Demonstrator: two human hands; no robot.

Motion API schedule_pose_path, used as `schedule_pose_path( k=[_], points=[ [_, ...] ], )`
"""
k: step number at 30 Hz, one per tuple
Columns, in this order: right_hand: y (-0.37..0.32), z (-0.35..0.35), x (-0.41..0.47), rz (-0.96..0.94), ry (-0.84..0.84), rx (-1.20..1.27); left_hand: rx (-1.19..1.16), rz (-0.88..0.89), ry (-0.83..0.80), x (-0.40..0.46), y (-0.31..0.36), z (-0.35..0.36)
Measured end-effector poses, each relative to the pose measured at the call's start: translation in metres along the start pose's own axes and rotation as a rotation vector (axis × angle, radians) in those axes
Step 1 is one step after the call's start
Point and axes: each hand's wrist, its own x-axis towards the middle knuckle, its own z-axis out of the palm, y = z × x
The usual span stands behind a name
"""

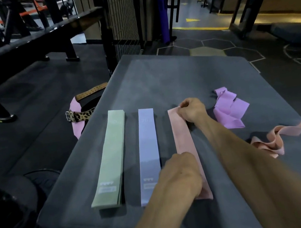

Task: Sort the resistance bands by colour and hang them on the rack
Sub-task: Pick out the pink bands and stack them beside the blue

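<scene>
Three flat bands lie side by side on a dark grey padded platform [160,81]: a green stack [111,155], a lavender-blue band [148,145] and a pink band [183,138]. My right hand [193,111] pinches the far end of the pink band. My left hand [181,169] presses on its near part, fingers curled. A crumpled purple band [229,110] lies to the right, and a twisted pink band [280,137] sits nearer the right edge.
On the floor left of the platform lie a leopard-print belt [81,115], a tan leather belt [91,91] and a pink band [77,124]. Black gym frames [36,33] and a wire mesh panel [122,10] stand behind. A weight plate [8,203] lies at lower left.
</scene>
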Motion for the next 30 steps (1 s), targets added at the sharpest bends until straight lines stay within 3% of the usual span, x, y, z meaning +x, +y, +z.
schedule_pose_path(
  k=[30],
  points=[
    [0.013,0.003,0.012,-0.165,0.011,-0.138,0.049,-0.005,0.060,-0.001,-0.003,0.010]
  ],
)
